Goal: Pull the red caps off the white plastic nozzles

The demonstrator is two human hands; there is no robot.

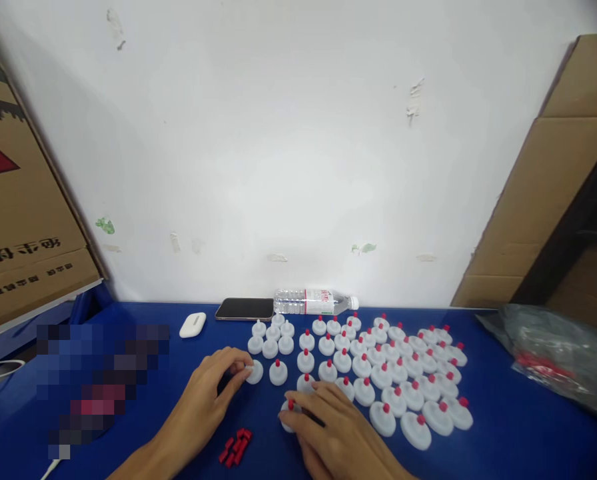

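Tabletop (272,445) spreads between red caps (240,449) and right hand (331,425).

Lids (381,423) look like smooth milky plastic, red tips (421,420) could be plastic or rubber, can't tell. Bottle (289,303) is clear glossy plastic, phone (245,309) has a shiny glassy face, case (193,325) is smooth plastic, bag (571,350) is crinkly film. Cardboard box (33,187) looks matt, wall (278,133) matt with rough flaky patches, table (186,357) pretty smooth.

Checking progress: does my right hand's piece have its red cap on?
On: the red cap sits atop the white piece at the right hand.
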